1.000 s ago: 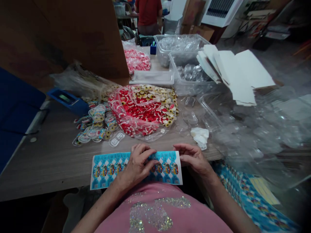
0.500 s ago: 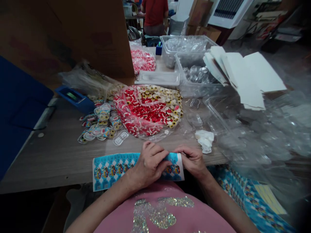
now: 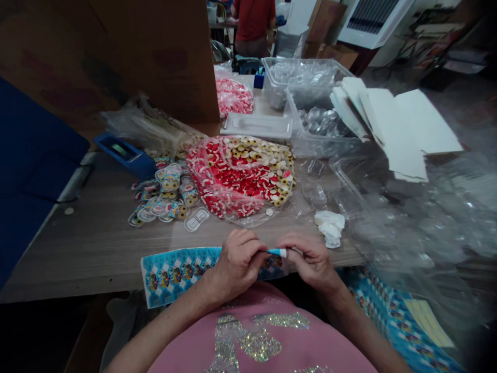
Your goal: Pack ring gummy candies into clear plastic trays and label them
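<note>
A long blue printed sticker sheet (image 3: 176, 269) lies across the near edge of the wooden table (image 3: 93, 248). My left hand (image 3: 236, 261) is closed on the sheet's right part, fingers curled over its top edge. My right hand (image 3: 308, 256) pinches the sheet's right end, which is bent upward with a white corner showing. Just beyond my hands sits an open plastic bag of red, white and yellow candies (image 3: 240, 173).
Small filled blister packs (image 3: 165, 199) lie left of the candy bag, a crumpled white tissue (image 3: 330, 225) to its right. Clear bins of plastic shells (image 3: 310, 109), white cards (image 3: 388, 122) and a blue device (image 3: 124, 153) stand further back. A person in red stands far behind.
Both hands closed on the sheet's right end and lifted it from lying flat to curled up. The view drifted slightly left.
</note>
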Tool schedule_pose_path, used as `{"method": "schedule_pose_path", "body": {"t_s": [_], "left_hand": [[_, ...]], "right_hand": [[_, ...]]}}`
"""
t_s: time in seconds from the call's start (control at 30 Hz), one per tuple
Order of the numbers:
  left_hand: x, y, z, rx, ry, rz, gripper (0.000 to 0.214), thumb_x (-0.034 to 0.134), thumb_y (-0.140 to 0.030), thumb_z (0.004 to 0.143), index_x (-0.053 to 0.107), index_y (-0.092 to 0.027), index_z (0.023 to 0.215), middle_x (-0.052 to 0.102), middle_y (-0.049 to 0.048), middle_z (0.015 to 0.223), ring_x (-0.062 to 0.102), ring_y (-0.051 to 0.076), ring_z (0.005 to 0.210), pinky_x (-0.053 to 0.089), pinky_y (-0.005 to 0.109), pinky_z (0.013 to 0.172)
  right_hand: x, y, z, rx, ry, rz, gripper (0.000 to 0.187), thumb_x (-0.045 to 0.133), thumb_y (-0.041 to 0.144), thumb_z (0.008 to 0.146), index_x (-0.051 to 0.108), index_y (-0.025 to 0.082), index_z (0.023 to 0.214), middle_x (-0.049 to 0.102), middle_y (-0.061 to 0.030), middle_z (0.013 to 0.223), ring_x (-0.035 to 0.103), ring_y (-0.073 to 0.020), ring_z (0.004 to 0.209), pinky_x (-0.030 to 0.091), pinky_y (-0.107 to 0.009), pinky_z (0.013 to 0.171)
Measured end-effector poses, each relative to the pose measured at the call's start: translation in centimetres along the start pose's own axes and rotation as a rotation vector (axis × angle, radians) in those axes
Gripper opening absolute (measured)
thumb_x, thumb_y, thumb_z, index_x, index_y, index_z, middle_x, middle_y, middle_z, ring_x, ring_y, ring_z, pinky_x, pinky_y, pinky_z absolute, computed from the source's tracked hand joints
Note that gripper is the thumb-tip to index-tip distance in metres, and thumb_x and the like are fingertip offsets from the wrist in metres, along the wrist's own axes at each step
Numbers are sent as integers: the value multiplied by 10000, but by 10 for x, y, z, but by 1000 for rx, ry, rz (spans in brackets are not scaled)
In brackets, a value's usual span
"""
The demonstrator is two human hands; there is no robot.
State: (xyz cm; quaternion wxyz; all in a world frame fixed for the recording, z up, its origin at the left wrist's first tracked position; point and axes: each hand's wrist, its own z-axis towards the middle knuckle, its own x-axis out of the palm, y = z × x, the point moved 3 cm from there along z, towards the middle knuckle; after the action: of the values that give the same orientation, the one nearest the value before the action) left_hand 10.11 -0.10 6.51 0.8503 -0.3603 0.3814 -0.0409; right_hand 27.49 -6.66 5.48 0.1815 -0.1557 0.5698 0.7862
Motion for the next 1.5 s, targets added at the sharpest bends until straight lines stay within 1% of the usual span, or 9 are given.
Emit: {"method": "schedule_pose_path", "body": {"t_s": [0.2,0.4,0.53,0.6,0.7,0.97,1.3,1.4,1.5], "left_hand": [[-4,-3,4,-2,-16,-27,128,551,-170,890,636,-160,795,573,34,686,524,155,683,408,304,620],[-2,-4,11,-35,-29,-67,158,565,-184,891,631,-150,751,550,14,626,509,139,622,393,281,574],[0,-1,12,-42,-19,-99,170,550,-195,905,634,-160,761,595,11,631,540,132,618,435,287,605],[-3,3,10,-72,-40,-64,103,596,-249,889,656,-166,881,637,29,710,574,152,673,469,314,650],[-10,11,3,-134,-69,-22,279,674,-302,839,631,-177,1084,667,77,915,604,199,845,502,373,752],[-12,16,-7,-239,-51,-101,113,675,-273,837,672,-174,890,586,49,834,537,194,857,467,350,754],[-4,18,-7,-157,-37,-88,119,628,-185,863,616,-152,749,530,28,685,488,178,763,394,305,673],[-1,18,-6,-153,-34,-69,133,608,-163,868,601,-150,736,530,26,672,485,172,744,389,297,654],[4,18,-3,-133,-20,-59,141,597,-166,874,594,-151,734,548,27,676,489,171,739,397,299,655]], "right_hand": [[-13,6,1,73,150,95,371,581,195,815,676,300,1158,677,-61,1147,617,-252,1078,471,-453,960],[-9,3,3,123,17,175,319,697,294,765,705,310,1084,712,-44,1030,642,-248,984,505,-413,875],[5,-4,3,196,-38,127,78,635,264,841,700,237,808,656,0,727,599,-153,687,480,-277,653],[5,-9,1,262,-109,146,152,604,286,862,662,219,739,587,18,648,532,-129,598,429,-246,561],[-1,-16,-2,354,-205,148,163,616,309,844,641,213,715,536,28,610,472,-119,552,374,-231,495],[-3,-22,-8,310,-287,116,126,634,287,834,646,210,735,544,21,646,491,-127,587,386,-245,534],[1,-38,-18,412,-280,97,155,625,326,854,624,206,756,513,37,605,463,-115,540,372,-239,495],[-4,-34,-9,297,-301,-14,116,648,293,834,635,224,926,633,-4,788,578,-160,680,474,-286,613],[-7,-19,6,30,-186,-267,322,683,240,799,621,251,1115,654,-74,1123,599,-245,1007,467,-415,867]]}}
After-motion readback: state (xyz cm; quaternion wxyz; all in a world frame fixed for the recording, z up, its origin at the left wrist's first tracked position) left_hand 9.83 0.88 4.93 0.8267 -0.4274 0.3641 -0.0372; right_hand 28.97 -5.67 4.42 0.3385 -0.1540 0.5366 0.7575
